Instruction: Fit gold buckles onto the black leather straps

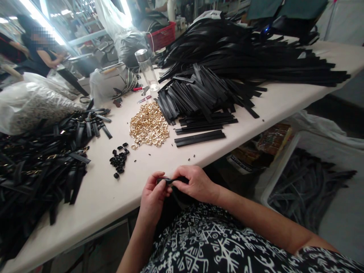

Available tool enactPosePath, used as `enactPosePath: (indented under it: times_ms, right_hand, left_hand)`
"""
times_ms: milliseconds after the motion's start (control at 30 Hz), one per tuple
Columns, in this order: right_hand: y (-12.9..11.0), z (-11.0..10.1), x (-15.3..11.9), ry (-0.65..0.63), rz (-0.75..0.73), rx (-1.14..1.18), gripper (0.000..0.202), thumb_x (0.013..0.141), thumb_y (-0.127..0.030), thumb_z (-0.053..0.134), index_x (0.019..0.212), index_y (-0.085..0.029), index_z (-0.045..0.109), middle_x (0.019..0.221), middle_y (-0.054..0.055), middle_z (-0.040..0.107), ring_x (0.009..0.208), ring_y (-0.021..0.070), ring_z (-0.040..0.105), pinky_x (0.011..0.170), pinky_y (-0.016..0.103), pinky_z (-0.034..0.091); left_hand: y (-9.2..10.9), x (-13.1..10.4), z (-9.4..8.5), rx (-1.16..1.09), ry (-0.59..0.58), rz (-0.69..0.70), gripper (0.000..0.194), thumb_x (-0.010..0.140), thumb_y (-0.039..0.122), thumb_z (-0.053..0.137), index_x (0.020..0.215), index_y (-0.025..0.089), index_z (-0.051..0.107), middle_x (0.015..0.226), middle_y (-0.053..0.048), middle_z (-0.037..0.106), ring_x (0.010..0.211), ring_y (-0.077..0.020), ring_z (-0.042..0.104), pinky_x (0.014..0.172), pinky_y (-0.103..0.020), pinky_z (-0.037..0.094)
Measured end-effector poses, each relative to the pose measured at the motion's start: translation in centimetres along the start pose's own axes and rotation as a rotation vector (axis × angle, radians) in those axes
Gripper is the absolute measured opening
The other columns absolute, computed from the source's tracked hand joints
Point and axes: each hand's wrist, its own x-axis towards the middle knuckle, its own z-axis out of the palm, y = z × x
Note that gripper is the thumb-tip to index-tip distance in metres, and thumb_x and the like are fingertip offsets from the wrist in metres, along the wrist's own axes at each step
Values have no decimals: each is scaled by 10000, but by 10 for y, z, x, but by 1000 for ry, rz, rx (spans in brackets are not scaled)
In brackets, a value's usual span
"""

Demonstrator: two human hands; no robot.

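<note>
Just over the table's front edge, my left hand [155, 191] and my right hand [196, 184] pinch one short black strap [168, 181] between thumbs and fingers. The strap looks bent or folded at the middle; the fingers cover most of it. Beyond my hands lies a heap of gold metal buckles [149, 125]. Left of it sits a small cluster of black loops [118, 160]. Cut black strips [200, 138] lie in short stacks to the right, in front of a larger pile of strips [196, 94].
Finished-looking black straps with gold fittings [57, 159] cover the table's left end. A glass bottle [148, 72] stands behind the buckles. Long black strips [241, 49] fill the back right. A white bin [284, 170] of dark strips stands below right. Another person [42, 57] is at far left.
</note>
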Motion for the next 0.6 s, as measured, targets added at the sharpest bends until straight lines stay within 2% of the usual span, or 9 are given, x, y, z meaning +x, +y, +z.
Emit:
enactPosePath:
  times_ms: [100,167,267,400,433,500,600]
  right_hand:
    - [0,-1,2,15,-64,-64,122,775,-91,662,859,-177,687,790,12,711,714,146,642,667,234,456]
    - [0,-1,3,28,-77,-76,111,781,-96,657,858,-170,683,794,20,712,720,150,645,672,238,460]
    - [0,1,5,17,-46,-41,121,779,-84,647,856,-171,683,797,16,712,740,151,652,690,240,468]
    - [2,-3,7,13,86,3,76,789,-123,664,844,-174,675,792,7,703,739,153,641,687,250,469]
    - [2,-5,7,15,119,15,62,793,-139,670,844,-174,672,793,6,703,738,154,639,686,254,470]
    - [4,-9,7,10,154,49,61,795,-164,681,854,-177,672,804,4,705,745,154,640,693,259,472]
    - [4,-12,6,-27,150,106,96,794,-181,691,890,-182,682,835,3,713,772,153,646,724,262,482]
  left_hand:
    - [3,0,-5,468,-63,278,201,840,262,710,1040,278,717,967,-10,681,873,-124,643,770,-209,521]
    - [5,2,-7,676,-36,489,158,844,228,701,986,284,742,1069,-21,649,1012,-156,615,867,-245,505]
    - [5,3,-6,815,29,717,167,845,182,690,961,291,739,1102,-18,619,1020,-165,609,890,-281,500]
    - [7,-5,-11,911,80,948,170,813,130,700,926,256,720,1072,-29,630,1035,-199,594,927,-335,473]
    - [8,-8,-14,892,80,957,127,815,143,697,895,241,709,1036,-29,639,1005,-200,598,915,-338,471]
    - [10,-13,-19,785,71,854,61,867,209,641,816,218,672,914,-22,652,887,-182,609,834,-317,483]
    - [10,-13,-24,576,59,511,231,952,322,514,805,210,653,743,-4,644,699,-150,599,671,-267,486]
